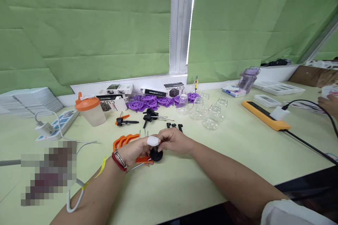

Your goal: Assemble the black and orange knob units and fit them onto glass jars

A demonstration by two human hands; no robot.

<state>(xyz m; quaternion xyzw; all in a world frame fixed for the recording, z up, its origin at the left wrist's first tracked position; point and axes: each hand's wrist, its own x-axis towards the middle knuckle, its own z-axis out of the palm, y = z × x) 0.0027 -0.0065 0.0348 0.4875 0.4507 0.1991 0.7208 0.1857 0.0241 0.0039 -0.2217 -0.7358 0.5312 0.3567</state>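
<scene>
Both my hands meet at the middle of the pale green table (pixel 185 182). My left hand (pixel 137 151), with a white-taped finger and red bracelets at the wrist, is closed on an orange plastic piece (pixel 142 160) with a thin metal rod. My right hand (pixel 173 140) pinches a black round part (pixel 156 155) that sits against the orange piece. More orange pieces (pixel 124 140) lie just behind my left hand.
Behind lie black parts (pixel 150 115), purple discs (pixel 150 102), several clear glass jars (pixel 208 112), small boxes (pixel 118 89) and an orange-lidded cup (pixel 91 110). A power strip (pixel 56 124) lies left, a yellow one (pixel 264 115) right. Another person's hand (pixel 329 105) shows at the right edge.
</scene>
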